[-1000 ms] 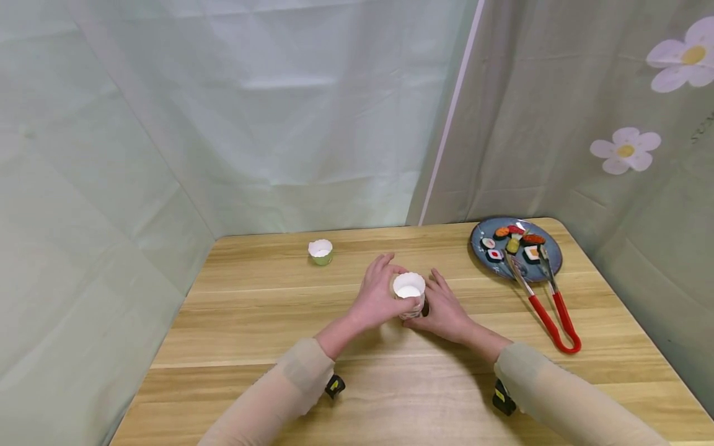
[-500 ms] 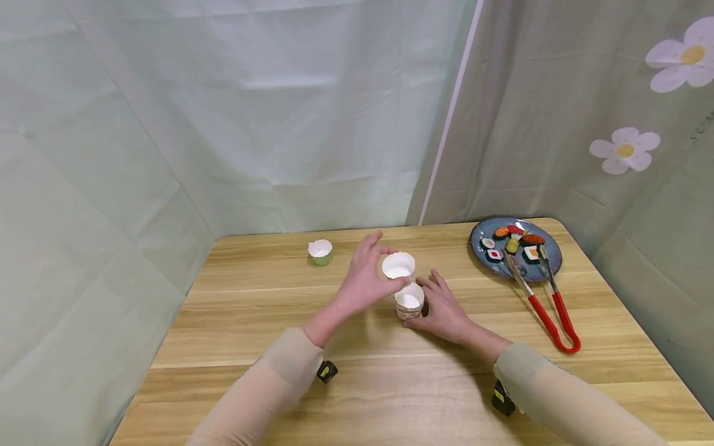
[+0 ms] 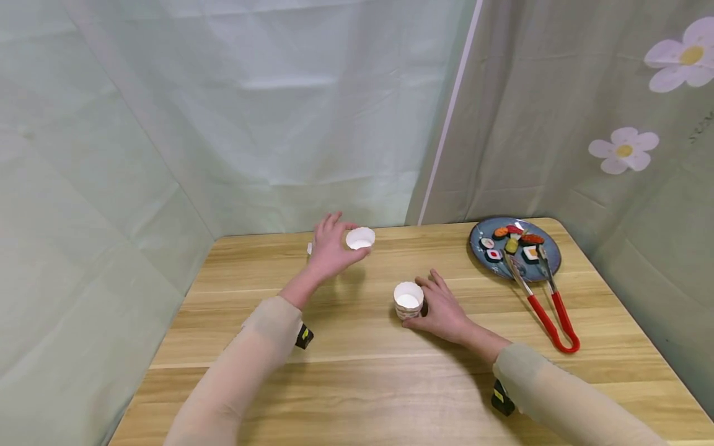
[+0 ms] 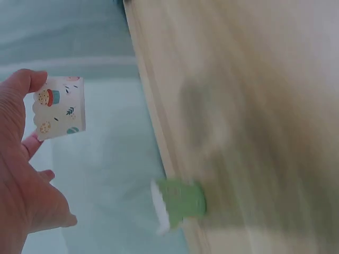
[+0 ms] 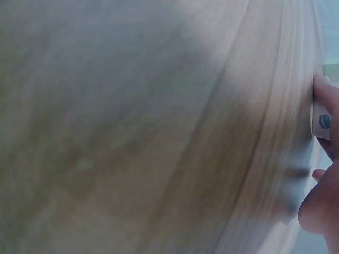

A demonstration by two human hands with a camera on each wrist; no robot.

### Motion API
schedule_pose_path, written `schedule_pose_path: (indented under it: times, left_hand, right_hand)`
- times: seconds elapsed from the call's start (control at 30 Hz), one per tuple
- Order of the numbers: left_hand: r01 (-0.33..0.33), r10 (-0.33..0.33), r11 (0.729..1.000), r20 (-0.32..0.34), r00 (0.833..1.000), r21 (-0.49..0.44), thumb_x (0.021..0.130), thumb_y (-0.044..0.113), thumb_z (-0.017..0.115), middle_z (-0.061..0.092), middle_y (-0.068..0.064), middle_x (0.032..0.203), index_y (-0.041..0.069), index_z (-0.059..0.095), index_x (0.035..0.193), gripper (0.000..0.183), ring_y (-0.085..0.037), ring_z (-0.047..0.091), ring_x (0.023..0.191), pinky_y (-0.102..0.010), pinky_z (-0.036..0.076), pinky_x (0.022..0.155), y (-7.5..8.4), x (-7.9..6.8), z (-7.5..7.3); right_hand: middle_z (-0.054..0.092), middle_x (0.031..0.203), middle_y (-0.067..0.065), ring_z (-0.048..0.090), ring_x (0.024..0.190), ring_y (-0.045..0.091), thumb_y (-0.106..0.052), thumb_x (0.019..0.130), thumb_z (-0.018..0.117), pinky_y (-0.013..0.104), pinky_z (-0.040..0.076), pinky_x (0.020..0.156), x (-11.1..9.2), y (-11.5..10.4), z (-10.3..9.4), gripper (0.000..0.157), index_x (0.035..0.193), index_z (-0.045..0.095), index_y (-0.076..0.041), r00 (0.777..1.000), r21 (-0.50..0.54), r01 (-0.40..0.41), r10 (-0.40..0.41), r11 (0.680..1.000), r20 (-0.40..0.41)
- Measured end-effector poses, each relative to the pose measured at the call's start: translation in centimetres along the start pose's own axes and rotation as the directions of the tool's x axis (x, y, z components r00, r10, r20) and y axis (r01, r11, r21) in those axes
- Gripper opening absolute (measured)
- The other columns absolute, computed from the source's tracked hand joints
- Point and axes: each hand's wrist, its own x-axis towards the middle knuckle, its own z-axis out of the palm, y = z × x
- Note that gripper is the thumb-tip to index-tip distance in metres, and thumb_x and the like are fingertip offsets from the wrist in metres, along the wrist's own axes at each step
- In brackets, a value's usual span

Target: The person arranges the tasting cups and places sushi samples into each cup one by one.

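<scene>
My left hand [image 3: 330,251] pinches a white scalloped paper baking cup [image 3: 360,239] by its rim, above the back of the table. The left wrist view shows cupcake and leaf prints on the side of that cup [image 4: 61,106]. Another printed baking cup [image 3: 409,303] stands upright on the table, perhaps more than one nested. My right hand [image 3: 443,311] grips its right side with thumb and fingers. A green baking cup [image 4: 183,200] stands near the back edge in the left wrist view. In the head view my left hand hides most of it.
A blue plate [image 3: 478,240] with several toy sushi pieces sits at the back right. Red-handled tongs [image 3: 566,322] rest with their tips on it, handles on the table. Curtains [image 3: 323,111] hang behind and beside the wooden table [image 3: 357,396].
My left hand has lifted one baking cup out of the other and carried it left and toward the back. My right hand has stayed at the standing cup.
</scene>
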Motion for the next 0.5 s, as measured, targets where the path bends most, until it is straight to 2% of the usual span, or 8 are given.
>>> schedule_pose_path:
  times: [0.1,0.23,0.33,0.5]
  left_hand:
    - [0.02,-0.019,0.997,-0.016,1.0,0.073,0.081,0.049,0.081,0.025,-0.015,0.165,0.014,0.064,0.131,0.063,-0.036,0.008,0.154,-0.06,0.003,0.122,-1.6,1.4,-0.8]
    - [0.044,-0.046,0.987,0.01,0.999,0.154,0.081,0.052,0.08,0.022,-0.016,0.166,0.015,0.064,0.131,0.064,-0.039,0.008,0.154,-0.062,0.001,0.121,-2.9,2.6,-1.2]
    - [0.043,-0.056,0.977,0.055,0.997,0.208,0.082,0.053,0.078,0.021,-0.017,0.167,0.016,0.063,0.131,0.064,-0.04,0.007,0.154,-0.065,0.0,0.12,-3.4,3.0,-0.9]
    - [0.019,-0.07,0.95,0.153,0.986,0.312,0.082,0.053,0.077,0.023,-0.019,0.166,0.018,0.063,0.13,0.062,-0.042,0.01,0.153,-0.067,-0.001,0.119,-4.0,3.3,0.4]
  right_hand:
    - [0.046,0.153,0.022,0.009,0.154,0.043,-0.046,0.071,0.093,0.062,0.014,0.121,0.0,0.0,-0.1,0.085,0.135,0.061,0.0,1.0,0.002,-0.004,0.004,1.0,0.007]
    - [0.046,0.153,0.022,0.009,0.154,0.043,-0.045,0.071,0.093,0.061,0.015,0.121,0.0,0.0,-0.1,0.086,0.136,0.061,0.001,1.0,0.003,0.0,0.0,1.0,0.005]
    - [0.047,0.152,0.023,0.011,0.153,0.044,-0.045,0.071,0.093,0.062,0.015,0.121,0.0,0.2,0.0,0.085,0.135,0.061,0.001,1.0,0.001,0.011,-0.011,1.0,-0.006]
    - [0.047,0.152,0.023,0.011,0.153,0.045,-0.045,0.071,0.093,0.063,0.015,0.12,-0.1,0.1,0.0,0.084,0.134,0.062,0.001,1.0,0.006,0.009,-0.009,1.0,-0.003]
